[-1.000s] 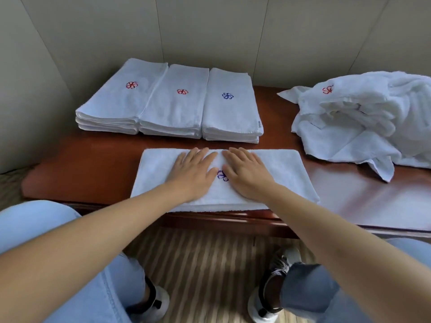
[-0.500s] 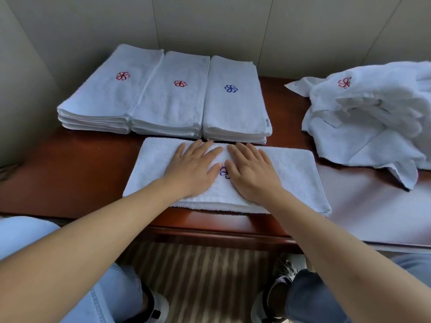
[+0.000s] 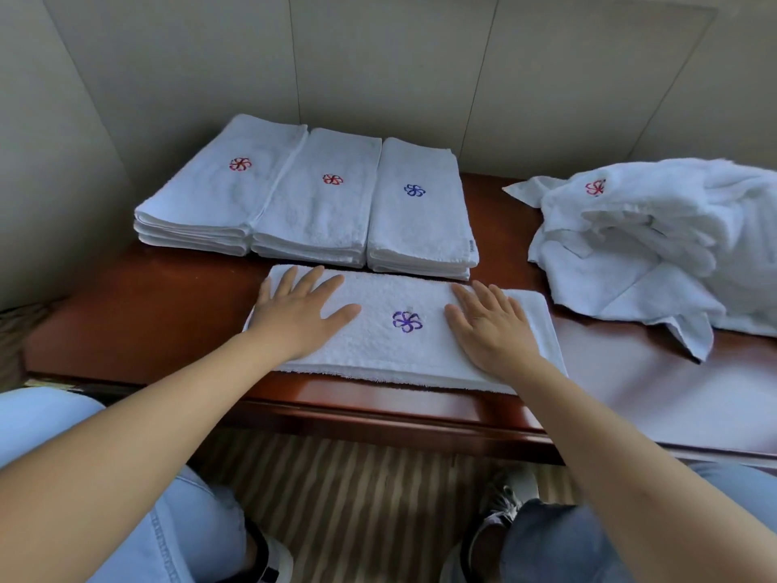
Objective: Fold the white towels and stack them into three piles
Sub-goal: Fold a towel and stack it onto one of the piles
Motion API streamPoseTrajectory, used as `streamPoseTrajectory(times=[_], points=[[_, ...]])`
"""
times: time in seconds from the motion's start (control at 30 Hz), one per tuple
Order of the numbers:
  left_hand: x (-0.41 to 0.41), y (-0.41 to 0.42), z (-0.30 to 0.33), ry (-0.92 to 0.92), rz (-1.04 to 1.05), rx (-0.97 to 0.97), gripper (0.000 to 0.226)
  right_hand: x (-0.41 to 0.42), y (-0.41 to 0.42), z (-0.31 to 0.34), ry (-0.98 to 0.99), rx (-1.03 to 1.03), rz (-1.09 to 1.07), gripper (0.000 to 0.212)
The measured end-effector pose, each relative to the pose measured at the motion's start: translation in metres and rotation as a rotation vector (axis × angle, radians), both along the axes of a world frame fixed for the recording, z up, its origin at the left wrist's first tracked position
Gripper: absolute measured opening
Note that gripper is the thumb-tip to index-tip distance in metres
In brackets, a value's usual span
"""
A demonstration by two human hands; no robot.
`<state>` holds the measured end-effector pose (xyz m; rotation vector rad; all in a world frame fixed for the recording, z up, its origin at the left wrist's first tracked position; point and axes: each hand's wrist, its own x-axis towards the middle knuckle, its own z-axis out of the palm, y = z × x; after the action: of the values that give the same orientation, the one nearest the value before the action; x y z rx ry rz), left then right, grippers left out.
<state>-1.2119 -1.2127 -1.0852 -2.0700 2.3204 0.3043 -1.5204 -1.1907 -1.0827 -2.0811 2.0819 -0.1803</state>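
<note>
A folded white towel (image 3: pixel 399 351) with a purple flower mark lies across the front of the wooden table (image 3: pixel 138 313). My left hand (image 3: pixel 300 313) presses flat on its left part and my right hand (image 3: pixel 494 330) presses flat on its right part, fingers straight. Behind it three piles of folded towels stand side by side: the left pile (image 3: pixel 210 204) and the middle pile (image 3: pixel 319 212) show red marks, the right pile (image 3: pixel 416 220) a blue one. A heap of unfolded white towels (image 3: pixel 656 246) lies at the right.
Grey wall panels close off the back and left of the table. My knees in blue jeans and my shoes are over a striped carpet (image 3: pixel 357 498) below the table's front edge. Bare wood shows at the table's left and right front.
My hands have slid apart from the towel's middle toward its two ends, uncovering the purple mark. The view has shifted slightly.
</note>
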Motion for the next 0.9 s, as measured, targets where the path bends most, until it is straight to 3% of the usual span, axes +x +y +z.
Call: streamPoseTrajectory(times=[0.13,0.33,0.47,0.63,0.9], points=[[0.002,0.006,0.003,0.019,0.123,0.058,0.102,-0.017,0.006,0.001,0.004,0.001,-0.110,0.066],[-0.002,0.017,0.012,0.021,0.141,0.105,0.101,-0.026,0.017,0.003,-0.019,0.027,-0.218,0.068],[-0.003,0.024,0.016,-0.032,0.104,0.115,0.087,-0.048,0.024,0.012,-0.031,0.108,-0.138,0.068],[-0.040,0.027,0.022,0.010,-0.174,0.032,0.060,-0.075,0.016,0.030,-0.024,0.245,0.011,0.064],[-0.167,-0.006,0.046,-0.007,-0.537,0.003,0.047,-0.103,-0.005,0.052,-0.142,0.206,0.093,0.049]])
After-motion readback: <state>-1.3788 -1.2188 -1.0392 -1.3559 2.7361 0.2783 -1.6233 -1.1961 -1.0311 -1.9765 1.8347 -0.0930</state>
